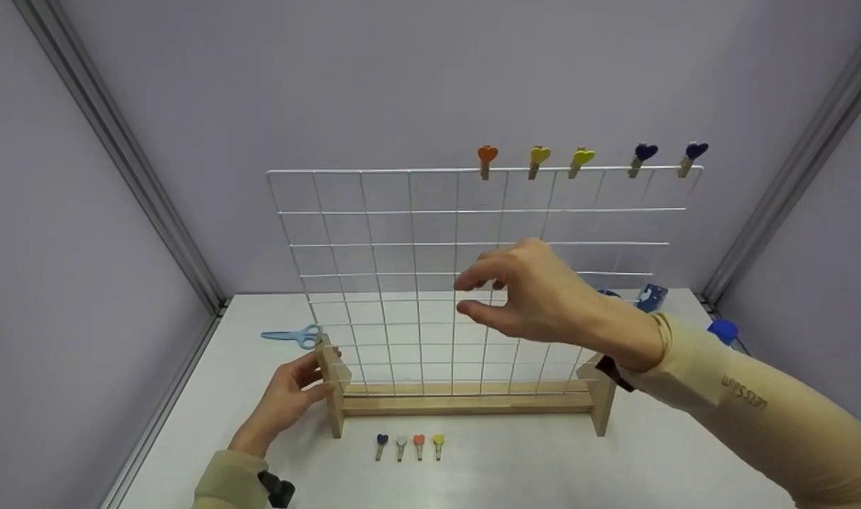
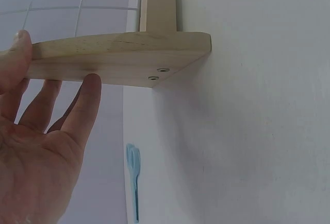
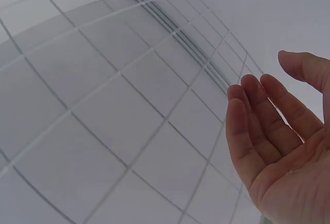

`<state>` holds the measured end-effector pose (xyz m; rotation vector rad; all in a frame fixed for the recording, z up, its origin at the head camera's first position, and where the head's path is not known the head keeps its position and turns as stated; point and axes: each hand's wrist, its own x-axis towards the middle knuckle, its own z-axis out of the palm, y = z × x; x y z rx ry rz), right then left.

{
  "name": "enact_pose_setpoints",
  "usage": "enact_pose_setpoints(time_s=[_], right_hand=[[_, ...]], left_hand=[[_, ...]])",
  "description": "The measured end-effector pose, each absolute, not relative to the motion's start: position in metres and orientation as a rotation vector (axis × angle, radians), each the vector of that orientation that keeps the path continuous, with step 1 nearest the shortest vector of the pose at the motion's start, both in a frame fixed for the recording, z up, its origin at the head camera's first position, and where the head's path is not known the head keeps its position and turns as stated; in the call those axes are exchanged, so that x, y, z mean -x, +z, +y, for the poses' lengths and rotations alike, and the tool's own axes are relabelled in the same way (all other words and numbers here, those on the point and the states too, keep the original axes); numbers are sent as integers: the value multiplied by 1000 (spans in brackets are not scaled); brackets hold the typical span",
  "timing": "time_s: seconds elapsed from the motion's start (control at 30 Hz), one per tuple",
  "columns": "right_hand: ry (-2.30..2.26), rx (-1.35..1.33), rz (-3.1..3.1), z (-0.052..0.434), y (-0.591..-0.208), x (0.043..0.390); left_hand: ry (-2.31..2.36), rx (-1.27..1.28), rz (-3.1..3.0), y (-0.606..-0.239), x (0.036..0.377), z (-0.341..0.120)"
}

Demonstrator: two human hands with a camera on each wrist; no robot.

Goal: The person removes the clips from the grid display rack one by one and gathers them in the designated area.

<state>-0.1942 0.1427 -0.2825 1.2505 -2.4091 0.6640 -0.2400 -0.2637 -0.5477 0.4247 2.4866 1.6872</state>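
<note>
My left hand [image 1: 285, 396] grips the left end board of a wooden stand [image 1: 466, 405]; the left wrist view shows thumb and fingers at the board [image 2: 103, 64]. A white wire grid [image 1: 374, 170] stands upright in it. My right hand [image 1: 543, 297] hovers before the grid, holding nothing, thumb and bent fingers apart. Heart clothespins sit along the top wire toward the right: one orange [image 1: 488, 153], two yellow [image 1: 540, 154], two dark blue [image 1: 645, 151]. On the table before the stand lie a dark blue [image 1: 382, 440], a white [image 1: 401, 442], an orange [image 1: 419, 440] and a yellow clothespin [image 1: 439, 440].
Light blue scissors [image 1: 289, 336] lie left of the stand, behind my left hand. Beyond the grid at right are a dark blue box [image 1: 652, 297] and a blue-topped object [image 1: 723, 331], partly hidden by my right arm. Pale walls enclose the white table [image 1: 529, 459].
</note>
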Motion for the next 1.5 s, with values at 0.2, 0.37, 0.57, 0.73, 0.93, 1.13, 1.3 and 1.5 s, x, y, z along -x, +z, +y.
enact_pose_setpoints(time_s=[0.2,0.37,0.57,0.73,0.93,1.13,1.3,1.5], right_hand=[[639,-1218,-2284,153,-241,194],[621,-1138,-2170,166,-207,197],[598,-979,-2161,176,-177,215],[606,-838,-2299,178,-166,226],[644,-863,-2394,168,-164,232],[653,-880,-2394,158,-166,233],[680,-835,-2424,156,-165,233],[726,-806,-2465,155,-164,234]], left_hand=[[1691,-409,2479,-548,239,-263],[1696,-410,2473,-547,241,-262],[1698,-378,2485,-546,241,-262],[1689,-352,2496,-547,240,-262],[1695,-343,2489,-546,239,-263],[1700,-341,2487,-546,238,-263],[1700,-374,2485,-547,239,-264],[1701,-387,2475,-547,240,-266]])
